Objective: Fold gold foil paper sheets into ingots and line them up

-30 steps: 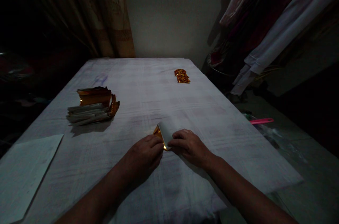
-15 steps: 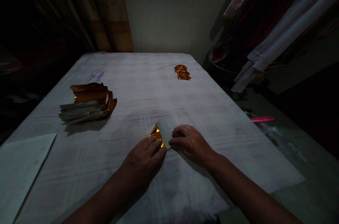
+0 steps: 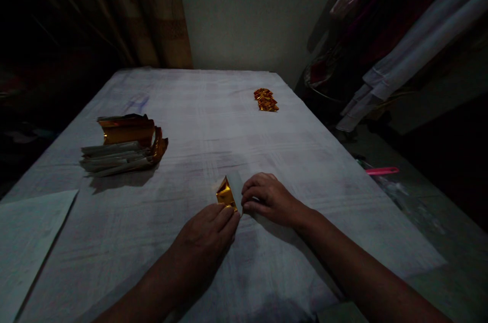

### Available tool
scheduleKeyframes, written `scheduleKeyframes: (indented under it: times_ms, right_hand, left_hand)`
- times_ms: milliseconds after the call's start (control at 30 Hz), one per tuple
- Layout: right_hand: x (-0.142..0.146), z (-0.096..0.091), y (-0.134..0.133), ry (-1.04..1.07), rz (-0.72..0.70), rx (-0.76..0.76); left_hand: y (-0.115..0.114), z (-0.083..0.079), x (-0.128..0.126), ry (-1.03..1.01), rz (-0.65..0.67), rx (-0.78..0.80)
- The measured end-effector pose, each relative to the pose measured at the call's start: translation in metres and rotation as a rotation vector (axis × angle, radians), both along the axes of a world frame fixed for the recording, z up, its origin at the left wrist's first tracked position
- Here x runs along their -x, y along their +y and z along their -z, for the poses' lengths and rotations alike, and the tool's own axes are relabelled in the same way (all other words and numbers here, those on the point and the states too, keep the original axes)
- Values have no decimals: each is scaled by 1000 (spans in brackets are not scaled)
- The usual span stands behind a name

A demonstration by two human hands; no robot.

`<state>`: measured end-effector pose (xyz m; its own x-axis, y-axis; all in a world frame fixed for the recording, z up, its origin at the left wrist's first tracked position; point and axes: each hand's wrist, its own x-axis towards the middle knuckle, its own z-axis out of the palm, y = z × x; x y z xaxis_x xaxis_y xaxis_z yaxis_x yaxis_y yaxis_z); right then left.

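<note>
The folded paper [image 3: 226,195] on the table [image 3: 305,160] shows more gold than a second ago, the left hand [image 3: 208,231] now covering only its near end. The right hand [image 3: 269,200] curls at the paper's right edge; whether either pinches it, I cannot tell.
</note>
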<state>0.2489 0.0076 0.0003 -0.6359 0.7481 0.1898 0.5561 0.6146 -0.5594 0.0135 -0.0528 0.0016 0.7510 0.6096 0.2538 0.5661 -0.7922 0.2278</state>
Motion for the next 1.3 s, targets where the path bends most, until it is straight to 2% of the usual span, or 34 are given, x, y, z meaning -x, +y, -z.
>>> scheduleKeyframes:
  times_ms: [167, 767, 1300]
  right_hand:
    - [2, 0, 2, -19, 10, 30]
    - [11, 7, 6, 0, 77, 32]
    - [16, 12, 8, -20, 98, 0]
  left_hand:
    - [-2, 2, 1, -18, -5, -51]
    - [-2, -5, 0, -29, -4, 32]
    - [-1, 4, -3, -21, -18, 33]
